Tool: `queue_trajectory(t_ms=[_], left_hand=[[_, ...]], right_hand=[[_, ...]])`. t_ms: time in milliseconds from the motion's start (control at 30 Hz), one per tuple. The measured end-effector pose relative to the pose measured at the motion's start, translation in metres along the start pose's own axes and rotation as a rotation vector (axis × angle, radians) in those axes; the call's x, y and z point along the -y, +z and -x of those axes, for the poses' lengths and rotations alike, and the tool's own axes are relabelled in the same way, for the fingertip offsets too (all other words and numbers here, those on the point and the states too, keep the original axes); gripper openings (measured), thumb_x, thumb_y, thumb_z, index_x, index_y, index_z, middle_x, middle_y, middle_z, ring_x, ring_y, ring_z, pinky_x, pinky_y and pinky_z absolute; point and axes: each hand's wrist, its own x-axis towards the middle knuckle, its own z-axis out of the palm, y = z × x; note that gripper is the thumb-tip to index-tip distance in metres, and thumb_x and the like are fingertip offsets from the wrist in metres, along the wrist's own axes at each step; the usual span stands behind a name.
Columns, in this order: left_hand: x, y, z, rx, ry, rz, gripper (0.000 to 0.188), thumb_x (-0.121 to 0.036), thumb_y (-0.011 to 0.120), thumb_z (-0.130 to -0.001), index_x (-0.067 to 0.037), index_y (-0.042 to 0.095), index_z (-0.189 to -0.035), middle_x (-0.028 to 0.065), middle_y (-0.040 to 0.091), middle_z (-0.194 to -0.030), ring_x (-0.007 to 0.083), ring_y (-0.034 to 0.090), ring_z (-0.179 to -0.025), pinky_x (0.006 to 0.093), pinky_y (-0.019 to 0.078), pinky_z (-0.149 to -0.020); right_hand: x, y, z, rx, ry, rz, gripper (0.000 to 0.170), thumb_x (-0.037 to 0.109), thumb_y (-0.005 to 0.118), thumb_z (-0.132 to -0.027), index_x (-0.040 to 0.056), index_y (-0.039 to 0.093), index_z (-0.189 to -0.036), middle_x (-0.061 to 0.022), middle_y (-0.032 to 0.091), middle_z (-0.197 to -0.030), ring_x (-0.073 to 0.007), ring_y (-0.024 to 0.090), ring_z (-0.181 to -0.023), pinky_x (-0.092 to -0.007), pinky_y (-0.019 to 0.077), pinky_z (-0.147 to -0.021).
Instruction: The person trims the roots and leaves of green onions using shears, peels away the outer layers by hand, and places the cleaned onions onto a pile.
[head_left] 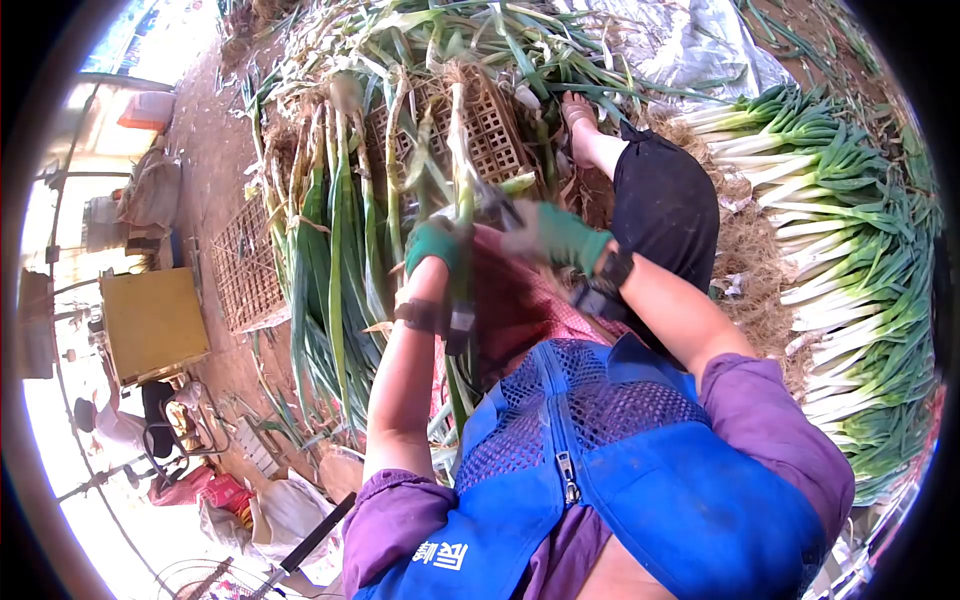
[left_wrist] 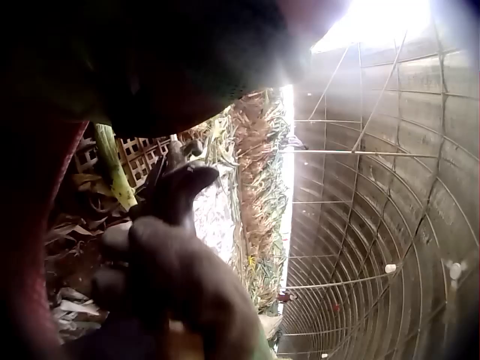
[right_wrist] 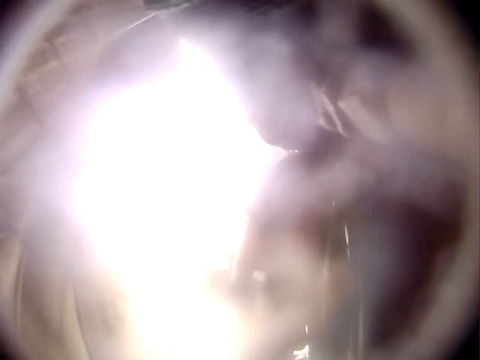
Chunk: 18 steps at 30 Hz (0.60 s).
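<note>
My green-gloved left hand (head_left: 433, 245) grips a long green onion (head_left: 461, 150), whose rooty end points away from me. Close beside it on the right, my gloved right hand (head_left: 553, 236) is blurred and holds a dark hand tool (head_left: 508, 210) that reaches toward the stalk. In the left wrist view the gloved right hand (left_wrist: 187, 277) curls round this tool (left_wrist: 184, 187), which has a dark curved end; its exact kind I cannot tell. Untrimmed green onions (head_left: 335, 220) lie to the left of my left hand. The right wrist view is washed out by glare.
A plastic crate (head_left: 490, 125) lies ahead under loose leaves, and another crate (head_left: 245, 265) stands at left. Trimmed green onions (head_left: 830, 290) form a long row at right, beside root scraps (head_left: 755, 260). My bare foot (head_left: 580, 115) is near the first crate. A yellow box (head_left: 155, 325) stands far left.
</note>
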Motion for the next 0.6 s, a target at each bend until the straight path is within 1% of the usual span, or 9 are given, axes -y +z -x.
queue_trajectory(t_ms=[67, 167, 267, 367, 400, 467, 500, 533, 600], left_hand=[[0.001, -0.004, 0.002, 0.028, 0.034, -0.009, 0.051, -0.049, 0.072, -0.078, -0.006, 0.073, -0.104, 0.0168, 0.073, -0.095, 0.0297, 0.071, -0.089, 0.0405, 0.0531, -0.081], [-0.004, -0.017, 0.009, 0.064, -0.004, 0.036, 0.045, -0.043, 0.074, -0.079, -0.006, 0.073, -0.105, 0.0175, 0.073, -0.094, 0.0304, 0.071, -0.088, 0.0399, 0.0536, -0.079], [0.016, -0.004, 0.0, 0.226, -0.061, 0.456, 0.037, -0.04, 0.058, -0.089, -0.006, 0.073, -0.094, 0.0205, 0.071, -0.095, 0.0345, 0.069, -0.093, 0.0387, 0.0542, -0.08], [0.039, -0.011, -0.014, 0.015, 0.836, -0.158, 0.028, -0.022, 0.072, -0.086, -0.004, 0.07, -0.107, 0.0132, 0.072, -0.09, 0.0262, 0.07, -0.082, 0.0362, 0.0541, -0.072], [0.045, -0.01, -0.013, -0.027, 0.846, -0.159, 0.028, -0.023, 0.069, -0.089, -0.002, 0.068, -0.108, 0.0082, 0.07, -0.087, 0.0194, 0.067, -0.077, 0.034, 0.0532, -0.069], [0.053, -0.006, -0.014, 0.193, 0.401, 0.314, 0.018, -0.021, 0.06, -0.092, -0.007, 0.067, -0.1, 0.0086, 0.068, -0.085, 0.0244, 0.066, -0.074, 0.0372, 0.0546, -0.07], [0.05, -0.006, -0.014, 0.262, 0.249, 0.484, 0.018, -0.022, 0.058, -0.092, -0.009, 0.067, -0.1, 0.0089, 0.068, -0.085, 0.0259, 0.066, -0.075, 0.0376, 0.0549, -0.071], [0.047, -0.006, -0.014, 0.304, 0.088, 0.654, 0.018, -0.023, 0.056, -0.092, -0.01, 0.066, -0.1, 0.0092, 0.067, -0.085, 0.0274, 0.066, -0.076, 0.0381, 0.0552, -0.072], [0.026, -0.011, -0.004, 0.324, -0.087, 0.869, 0.025, -0.027, 0.057, -0.091, -0.01, 0.067, -0.107, 0.0099, 0.068, -0.088, 0.0282, 0.065, -0.081, 0.0367, 0.055, -0.075]], right_hand=[[-0.001, -0.008, -0.037, 0.004, 0.062, -0.044, 0.048, 0.038, 0.064, -0.078, -0.005, 0.062, -0.1, -0.0238, 0.068, -0.089, -0.0331, 0.067, -0.082, -0.0409, 0.0517, -0.077], [-0.001, -0.01, -0.058, -0.16, -0.003, 0.025, 0.047, 0.038, 0.065, -0.077, -0.005, 0.062, -0.097, -0.024, 0.067, -0.087, -0.0322, 0.067, -0.081, -0.039, 0.0522, -0.075], [0.0, -0.008, -0.037, -0.039, -0.025, 0.088, 0.048, 0.04, 0.065, -0.076, -0.0028, 0.059, -0.098, -0.0242, 0.067, -0.088, -0.0338, 0.067, -0.082, -0.0394, 0.0522, -0.075], [0.001, -0.006, -0.012, -0.023, -0.005, 0.116, 0.049, 0.042, 0.067, -0.075, 0.0018, 0.055, -0.102, -0.0226, 0.066, -0.091, -0.0314, 0.066, -0.082, -0.0414, 0.0508, -0.076], [-0.005, -0.005, -0.003, -0.013, 0.016, 0.109, 0.05, 0.042, 0.067, -0.075, 0.0023, 0.055, -0.103, -0.022, 0.066, -0.091, -0.0308, 0.065, -0.082, -0.0415, 0.0505, -0.076], [-0.012, -0.002, 0.024, 0.056, 0.028, 0.088, 0.05, 0.042, 0.067, -0.076, 0.003, 0.055, -0.105, -0.0206, 0.065, -0.09, -0.0304, 0.065, -0.081, -0.0418, 0.0499, -0.076], [-0.011, 0.0, 0.041, 0.11, 0.019, 0.076, 0.05, 0.042, 0.067, -0.076, 0.0033, 0.055, -0.106, -0.0198, 0.065, -0.089, -0.0306, 0.064, -0.08, -0.042, 0.0496, -0.075], [-0.015, 0.007, 0.051, 0.193, 0.014, 0.026, 0.051, 0.04, 0.067, -0.077, 0.0045, 0.055, -0.112, -0.0156, 0.065, -0.088, -0.0273, 0.064, -0.08, -0.04, 0.0497, -0.076], [-0.038, 0.022, 0.062, 0.305, -0.02, 0.01, 0.052, 0.034, 0.067, -0.079, 0.0051, 0.055, -0.121, -0.0106, 0.063, -0.082, -0.0228, 0.063, -0.077, -0.0389, 0.0505, -0.075]])
